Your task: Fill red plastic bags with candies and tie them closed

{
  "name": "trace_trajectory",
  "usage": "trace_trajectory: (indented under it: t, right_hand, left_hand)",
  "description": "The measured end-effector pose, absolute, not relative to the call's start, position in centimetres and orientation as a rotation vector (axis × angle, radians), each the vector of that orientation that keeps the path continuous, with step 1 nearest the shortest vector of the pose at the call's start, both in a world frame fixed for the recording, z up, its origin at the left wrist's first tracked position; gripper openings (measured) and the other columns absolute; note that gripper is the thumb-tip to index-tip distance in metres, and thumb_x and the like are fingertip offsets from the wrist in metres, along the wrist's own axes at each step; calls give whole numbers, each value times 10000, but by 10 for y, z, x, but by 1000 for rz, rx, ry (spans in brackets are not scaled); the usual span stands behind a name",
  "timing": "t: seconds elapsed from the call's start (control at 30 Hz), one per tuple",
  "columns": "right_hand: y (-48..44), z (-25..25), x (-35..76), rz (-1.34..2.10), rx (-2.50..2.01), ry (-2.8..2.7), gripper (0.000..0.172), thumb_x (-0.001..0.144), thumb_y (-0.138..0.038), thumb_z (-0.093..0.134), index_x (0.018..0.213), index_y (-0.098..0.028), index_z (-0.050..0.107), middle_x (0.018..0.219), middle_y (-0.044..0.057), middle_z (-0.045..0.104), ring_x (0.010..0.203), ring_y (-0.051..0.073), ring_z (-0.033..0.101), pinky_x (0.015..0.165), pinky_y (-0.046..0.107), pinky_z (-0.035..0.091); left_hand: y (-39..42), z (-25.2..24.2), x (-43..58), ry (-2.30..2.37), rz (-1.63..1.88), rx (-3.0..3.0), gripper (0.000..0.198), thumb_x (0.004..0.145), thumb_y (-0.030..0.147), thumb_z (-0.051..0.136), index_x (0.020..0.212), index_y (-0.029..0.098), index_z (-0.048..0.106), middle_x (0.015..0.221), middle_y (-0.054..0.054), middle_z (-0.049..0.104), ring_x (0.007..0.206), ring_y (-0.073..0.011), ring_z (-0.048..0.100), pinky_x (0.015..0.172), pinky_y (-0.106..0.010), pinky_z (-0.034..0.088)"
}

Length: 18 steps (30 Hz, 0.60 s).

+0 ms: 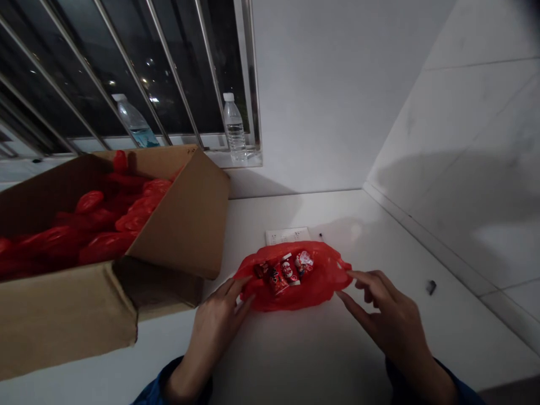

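A red plastic bag (pixel 323 284) lies on the white surface in front of me with its mouth spread wide. Inside it are several small wrapped snack packets (pixel 289 270) in red and white. My left hand (pixel 219 315) is at the bag's left edge, its fingertips touching the plastic, thumb and index finger apart. On the opposite side, my right hand (pixel 388 309) has its index fingertip against the bag's right corner and its thumb near the front rim, with a gap between them. Neither hand is closed around the plastic.
An open cardboard box (pixel 181 214) at the left holds several red plastic bags (pixel 109 214). Behind are a clear bottle (pixel 235 129) and a blue-labelled bottle (pixel 137 124) by the barred window. A white socket strip (pixel 287 235) lies behind the bag; a small dark scrap (pixel 431 287) is at right.
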State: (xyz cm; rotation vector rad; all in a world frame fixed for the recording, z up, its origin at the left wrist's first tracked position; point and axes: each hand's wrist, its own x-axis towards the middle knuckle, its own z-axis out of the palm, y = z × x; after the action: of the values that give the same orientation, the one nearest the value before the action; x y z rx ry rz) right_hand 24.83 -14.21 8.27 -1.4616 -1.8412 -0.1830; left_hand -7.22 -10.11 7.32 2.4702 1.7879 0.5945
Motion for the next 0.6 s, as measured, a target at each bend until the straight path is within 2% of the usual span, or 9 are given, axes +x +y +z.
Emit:
trace_trajectory:
  t: [0.07,0.17,0.23,0.3,0.37,0.4,0.47,0.53,0.6]
  right_hand:
    - [-137,82,252,-210,-1567,-1847,420,889,-497,622,1191,-206,587,919,44,660,632,148,606,499,252,448]
    - [-125,88,250,-235,-1583,-1850,432,898,-526,593,1179,-198,578,933,44,651,685,159,622,524,256,454]
    - [-115,97,249,-239,-1580,-1798,444,888,-519,613,1172,-180,569,927,44,650,677,154,615,531,258,448]
    - [-105,111,250,-217,-1580,-1771,342,891,-471,622,1084,-190,593,908,34,650,663,149,601,519,258,420]
    - [-95,127,252,-143,-1528,-1778,168,906,-379,606,926,-212,611,850,11,639,643,138,577,531,258,405]
    - [-89,136,254,-78,-1469,-1773,135,907,-341,600,854,-217,603,820,2,626,636,133,565,545,258,409]
    - [-77,154,256,106,-1302,-1703,139,886,-309,615,784,-217,590,812,1,609,664,134,567,585,259,439]
    - [-65,170,257,321,-1091,-1545,128,864,-312,639,788,-220,595,890,15,624,742,145,591,636,266,476]
    - [-54,181,255,522,-881,-1344,117,867,-328,635,812,-230,605,996,23,649,836,157,615,710,286,507]
  left_hand:
    - [-100,79,-68,1833,557,2431,225,926,360,562,1110,262,647,896,-18,698,674,-189,647,568,-263,427]
    - [-96,92,-62,1796,590,2371,132,913,343,576,925,242,660,824,0,678,652,-171,618,580,-259,399]
    - [-94,103,-61,1698,701,2307,132,908,339,580,879,228,645,811,6,664,654,-153,599,605,-252,405]
    - [-94,117,-61,1569,870,2205,156,908,366,584,885,220,635,803,8,652,651,-137,576,617,-241,416]
    - [-94,133,-62,1453,1050,2044,191,895,398,607,869,209,624,774,9,636,648,-128,559,610,-228,424]
    - [-94,142,-63,1407,1134,1943,201,883,403,627,858,204,620,765,7,630,647,-125,557,601,-221,428]
    - [-92,162,-63,1318,1292,1734,201,850,392,677,860,199,621,769,5,629,645,-118,561,570,-203,431]
    - [-89,183,-61,1221,1469,1564,187,812,354,729,882,206,637,806,3,642,660,-112,576,546,-184,437]
    - [-82,202,-59,1102,1674,1457,175,779,301,765,885,214,657,849,4,653,716,-109,594,588,-168,468]
